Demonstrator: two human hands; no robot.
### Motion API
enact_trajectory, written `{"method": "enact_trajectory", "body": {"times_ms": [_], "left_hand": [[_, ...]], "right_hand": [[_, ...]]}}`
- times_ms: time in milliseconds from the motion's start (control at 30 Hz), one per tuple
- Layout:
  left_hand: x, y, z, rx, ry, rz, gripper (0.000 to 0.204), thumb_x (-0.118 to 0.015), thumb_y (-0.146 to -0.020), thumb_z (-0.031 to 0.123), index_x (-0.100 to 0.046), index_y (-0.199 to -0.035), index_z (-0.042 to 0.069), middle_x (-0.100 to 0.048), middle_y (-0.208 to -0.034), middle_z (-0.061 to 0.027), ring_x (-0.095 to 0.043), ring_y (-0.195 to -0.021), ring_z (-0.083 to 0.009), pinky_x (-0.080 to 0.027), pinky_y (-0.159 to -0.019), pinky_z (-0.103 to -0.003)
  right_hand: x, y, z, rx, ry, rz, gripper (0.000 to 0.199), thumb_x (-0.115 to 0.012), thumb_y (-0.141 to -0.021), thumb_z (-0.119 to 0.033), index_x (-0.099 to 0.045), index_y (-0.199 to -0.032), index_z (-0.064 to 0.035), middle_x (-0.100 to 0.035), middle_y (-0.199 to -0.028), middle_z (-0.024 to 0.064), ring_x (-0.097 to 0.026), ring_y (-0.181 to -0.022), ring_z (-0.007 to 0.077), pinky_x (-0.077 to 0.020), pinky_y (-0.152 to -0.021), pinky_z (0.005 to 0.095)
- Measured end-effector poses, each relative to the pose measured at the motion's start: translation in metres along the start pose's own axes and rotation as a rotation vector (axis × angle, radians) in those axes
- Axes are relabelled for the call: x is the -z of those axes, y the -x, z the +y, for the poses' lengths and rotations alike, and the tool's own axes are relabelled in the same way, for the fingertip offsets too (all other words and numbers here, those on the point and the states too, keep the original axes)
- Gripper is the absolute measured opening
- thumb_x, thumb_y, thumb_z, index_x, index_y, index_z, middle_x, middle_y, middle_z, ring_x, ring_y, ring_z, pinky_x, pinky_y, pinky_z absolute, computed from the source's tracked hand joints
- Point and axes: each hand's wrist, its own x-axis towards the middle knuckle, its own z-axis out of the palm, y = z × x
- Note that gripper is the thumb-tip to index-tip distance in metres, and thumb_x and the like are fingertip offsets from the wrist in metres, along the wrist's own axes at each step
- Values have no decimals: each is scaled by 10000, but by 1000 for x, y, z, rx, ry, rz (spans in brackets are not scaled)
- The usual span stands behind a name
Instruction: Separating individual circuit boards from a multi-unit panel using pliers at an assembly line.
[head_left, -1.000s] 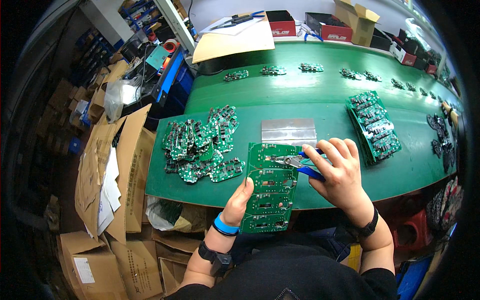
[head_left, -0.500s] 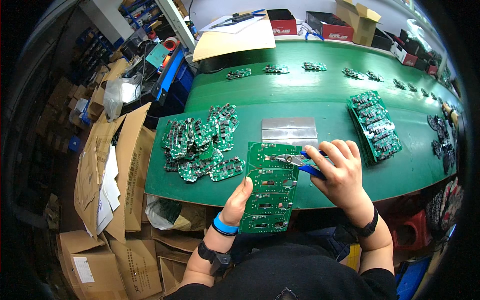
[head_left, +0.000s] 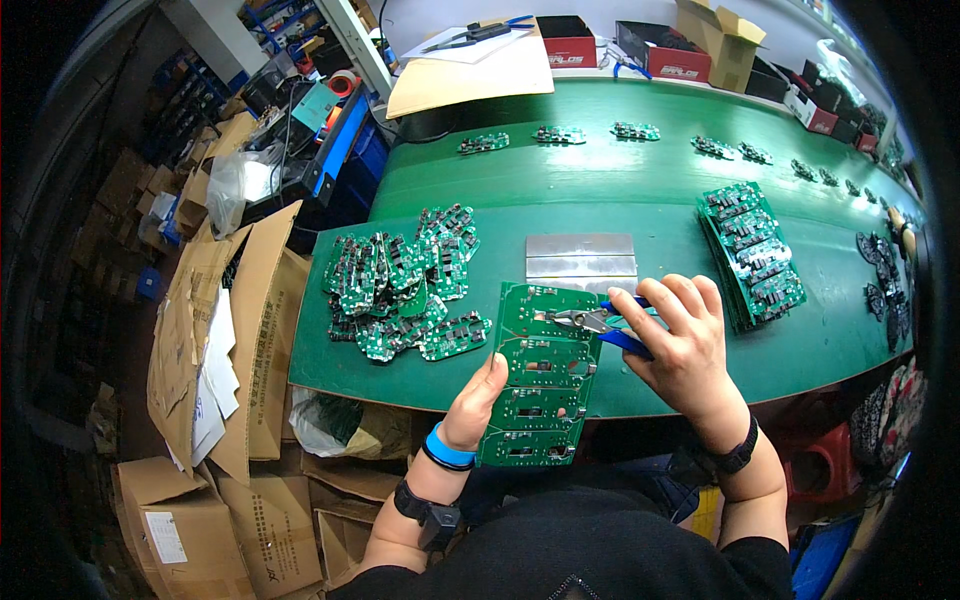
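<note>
My left hand [head_left: 474, 408] grips the left edge of a green circuit board panel [head_left: 533, 410], thumb on its face. The panel is made of several joined boards and is held tilted over the table's front edge. In my right hand [head_left: 682, 335] is a pair of blue-handled cutting pliers [head_left: 622, 335]. The plier jaws touch the face of the panel's uppermost board, near a small slot. A grey metal block [head_left: 580, 257] with a lengthwise groove lies just beyond the panel.
Loose circuit boards [head_left: 400, 285] are heaped on the left of the green table [head_left: 660, 380]. A stack of board panels [head_left: 752, 255] stands at the right. Single boards [head_left: 558, 136] sit in a row on the green belt [head_left: 590, 180] behind. Cardboard boxes [head_left: 265, 530] stand at lower left.
The boards on the belt have shifted slightly to the right. Both hands, the panel and the pliers stay almost in place, with the plier jaws still at the uppermost board.
</note>
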Motion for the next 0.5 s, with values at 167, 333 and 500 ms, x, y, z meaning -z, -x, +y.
{"method": "enact_trajectory", "body": {"times_ms": [167,333,500], "left_hand": [[-1,-1,1,-10,0,4,581,-255,-964,427,-216,-1383,28,-412,-1298,-247,-519,-1106,-349,-488,-872,-471],[-2,-1,3,-20,-7,15,573,-260,-963,426,-205,-1390,48,-415,-1298,-239,-521,-1105,-347,-489,-871,-464],[1,0,3,6,-95,10,562,-249,-968,421,-193,-1400,66,-402,-1315,-226,-514,-1114,-342,-486,-872,-474]], "right_hand": [[-2,2,2,24,-1,-6,597,-738,-514,-185,-572,-1084,-121,-534,-960,27,-513,-888,207,-366,-776,376],[-4,2,2,18,-13,28,592,-738,-510,-180,-573,-1076,-121,-535,-946,26,-515,-867,206,-367,-759,370],[0,0,2,-23,-50,47,574,-733,-493,-169,-599,-1048,-120,-544,-932,36,-517,-857,215,-370,-750,371]]}}
